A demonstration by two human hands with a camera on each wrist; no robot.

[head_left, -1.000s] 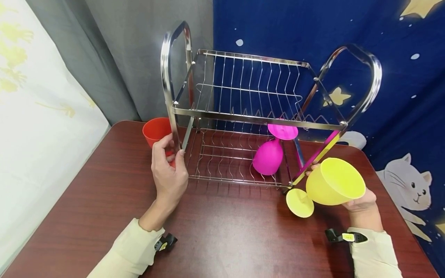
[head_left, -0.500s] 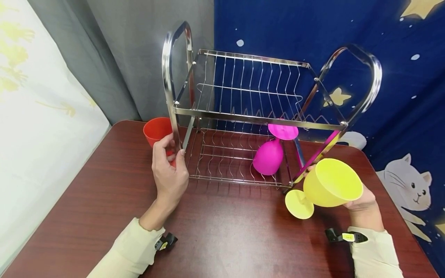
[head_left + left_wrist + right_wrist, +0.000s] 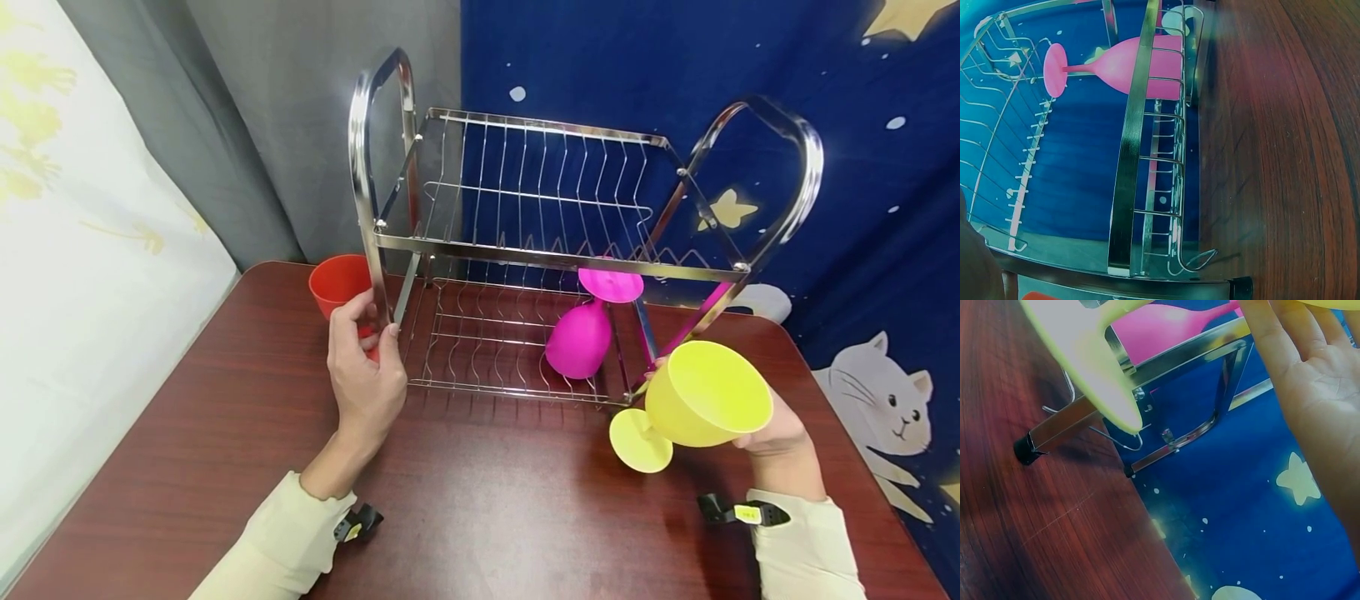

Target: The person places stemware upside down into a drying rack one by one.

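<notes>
My right hand (image 3: 783, 427) holds a yellow plastic goblet (image 3: 708, 396) by its bowl, in front of the rack's right leg. The goblet is tilted, its mouth facing up and right and its round foot low on the left. A two-tier chrome dish rack (image 3: 558, 260) stands on the table. My left hand (image 3: 365, 379) grips its left front post. On the lower tier, at the right end, a magenta goblet (image 3: 577, 343) rests upside down, also seen in the left wrist view as a pink goblet (image 3: 1129, 65). A red cup (image 3: 337, 282) is partly hidden behind my left hand.
The brown wooden table (image 3: 495, 517) stretches in front of the rack. Behind it hang a grey curtain (image 3: 345, 150) and a blue curtain (image 3: 847, 208) with stars and a cat. A white cloth (image 3: 82, 275) covers the left side.
The yellow goblet in my right hand has shifted slightly left, closer to the rack's right front foot. My left hand and the rack look unmoved.
</notes>
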